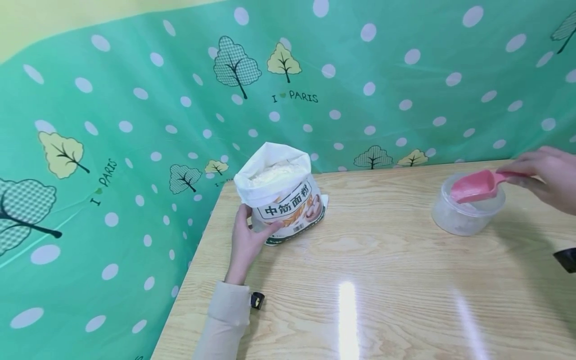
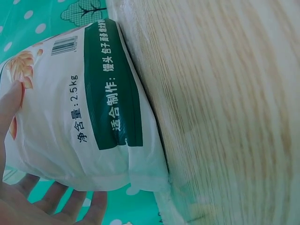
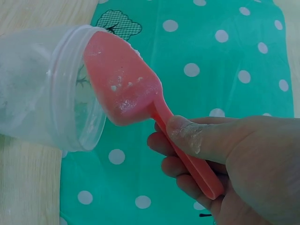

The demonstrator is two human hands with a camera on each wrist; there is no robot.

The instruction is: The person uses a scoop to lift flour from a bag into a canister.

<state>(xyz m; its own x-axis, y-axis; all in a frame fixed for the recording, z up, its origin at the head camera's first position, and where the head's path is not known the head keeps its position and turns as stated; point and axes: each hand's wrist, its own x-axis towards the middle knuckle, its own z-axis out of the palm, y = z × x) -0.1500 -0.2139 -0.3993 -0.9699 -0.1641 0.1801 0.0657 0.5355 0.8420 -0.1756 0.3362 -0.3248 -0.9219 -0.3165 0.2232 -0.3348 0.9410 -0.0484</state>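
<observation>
My left hand (image 1: 249,240) holds the side of an opened white flour bag (image 1: 288,200), thumb on its printed front and fingers at its left side. White flour (image 1: 276,175) shows in the bag's rolled-open top. In the left wrist view, the bag's green lower band (image 2: 112,89) is near the table surface. At the right, my right hand (image 1: 551,175) grips the handle of a pink scoop (image 3: 124,79). The scoop's bowl is tilted at the mouth of a clear round tub (image 1: 461,215), with flour traces on it. White powder dusts the right thumb.
The pale wood table (image 1: 369,260) spans between the bag and the tub. A green dotted cloth (image 1: 342,100) with printed trees hangs behind the table and along its left side. Light glare (image 1: 347,320) lies on the table's front part.
</observation>
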